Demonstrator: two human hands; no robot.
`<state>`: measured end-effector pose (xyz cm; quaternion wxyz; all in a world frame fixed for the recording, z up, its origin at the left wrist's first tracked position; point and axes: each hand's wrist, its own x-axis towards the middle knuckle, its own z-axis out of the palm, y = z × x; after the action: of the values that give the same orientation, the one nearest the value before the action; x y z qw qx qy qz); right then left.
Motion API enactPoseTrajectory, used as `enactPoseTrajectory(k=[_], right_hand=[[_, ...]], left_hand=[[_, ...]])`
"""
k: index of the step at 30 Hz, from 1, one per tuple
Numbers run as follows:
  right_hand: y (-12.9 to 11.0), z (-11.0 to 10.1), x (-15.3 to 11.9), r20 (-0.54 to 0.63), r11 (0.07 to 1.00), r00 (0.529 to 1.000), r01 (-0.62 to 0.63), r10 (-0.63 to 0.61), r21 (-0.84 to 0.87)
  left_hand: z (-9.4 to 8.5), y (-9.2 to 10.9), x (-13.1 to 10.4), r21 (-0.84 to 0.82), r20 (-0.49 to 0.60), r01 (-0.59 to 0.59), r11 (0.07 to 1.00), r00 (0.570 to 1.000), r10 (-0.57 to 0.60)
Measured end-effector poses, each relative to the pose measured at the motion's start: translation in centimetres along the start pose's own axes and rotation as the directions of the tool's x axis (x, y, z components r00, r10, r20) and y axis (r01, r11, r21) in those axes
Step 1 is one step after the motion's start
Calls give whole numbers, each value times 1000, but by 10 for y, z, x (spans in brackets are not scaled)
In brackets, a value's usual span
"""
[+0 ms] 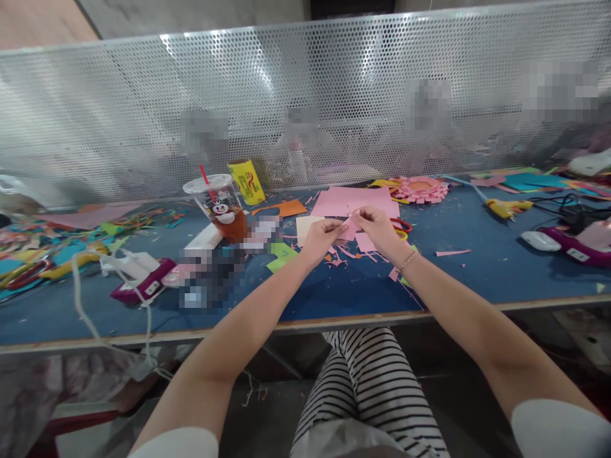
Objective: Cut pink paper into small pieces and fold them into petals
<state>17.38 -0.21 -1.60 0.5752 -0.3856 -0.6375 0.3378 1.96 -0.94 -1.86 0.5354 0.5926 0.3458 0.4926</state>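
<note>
Between my fingers is a small piece of pink paper, held just above the blue table. My left hand pinches its left side, and my right hand pinches its upper right edge. A larger pink sheet lies flat behind my hands. Beside my left hand rests a cream paper piece. Scissors with red and yellow handles lie partly hidden by my right hand. Thin pink scraps are scattered below my hands, and green paper lies to the left.
A plastic cup with a red straw stands left, near a yellow box. A pink paper rosette and a yellow glue gun lie right. Purple power strips with cords sit both sides. A perforated metal screen borders the back.
</note>
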Motion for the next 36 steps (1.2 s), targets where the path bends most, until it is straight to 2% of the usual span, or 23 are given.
enactPoseTrajectory(k=[12,21,27,36], right_hand=[[4,-1,1,-15,993,999,-30,31,114],[-2,2,0,-30,963,993,-100,111,250],[-1,1,1,-51,969,996,-58,72,241],[0,-1,2,-29,959,997,-59,70,276]], left_hand=[[1,0,-2,-52,67,44,998,997,-40],[3,0,-2,-56,84,46,997,996,-41],[3,0,-3,-64,115,68,996,992,-60],[3,1,-3,-84,145,100,991,986,-87]])
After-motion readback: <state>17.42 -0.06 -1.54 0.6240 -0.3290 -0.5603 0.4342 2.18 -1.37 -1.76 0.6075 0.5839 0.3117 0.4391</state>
